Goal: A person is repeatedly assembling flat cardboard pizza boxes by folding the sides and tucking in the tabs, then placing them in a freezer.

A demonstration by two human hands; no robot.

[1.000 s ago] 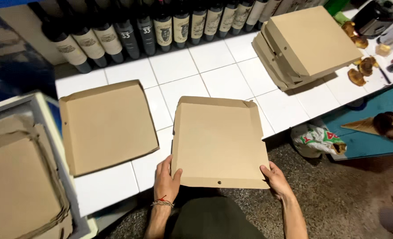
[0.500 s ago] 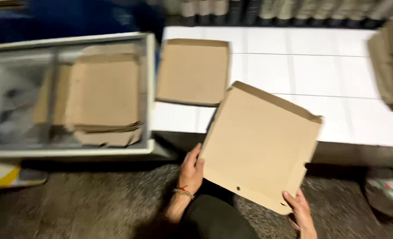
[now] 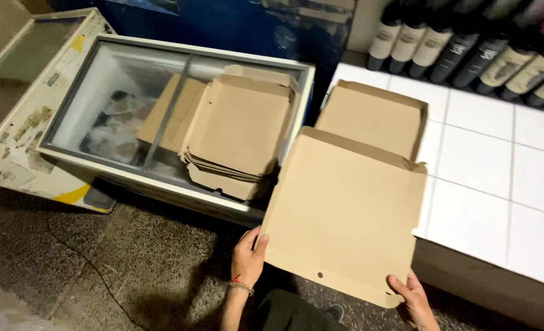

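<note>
Gripping the flat cardboard box [image 3: 345, 214] by its near edge, left hand [image 3: 248, 257] and right hand [image 3: 414, 297] hold it beside the tiled counter [image 3: 498, 196].

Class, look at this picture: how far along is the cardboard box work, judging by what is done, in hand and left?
Done: one shallow brown cardboard box tray sits formed on the white tiled counter. In hand: the left hand and right hand hold a second flat brown cardboard box by its lower corners. Left: a stack of flat cardboard blanks waits on the glass-topped chest freezer.
</note>
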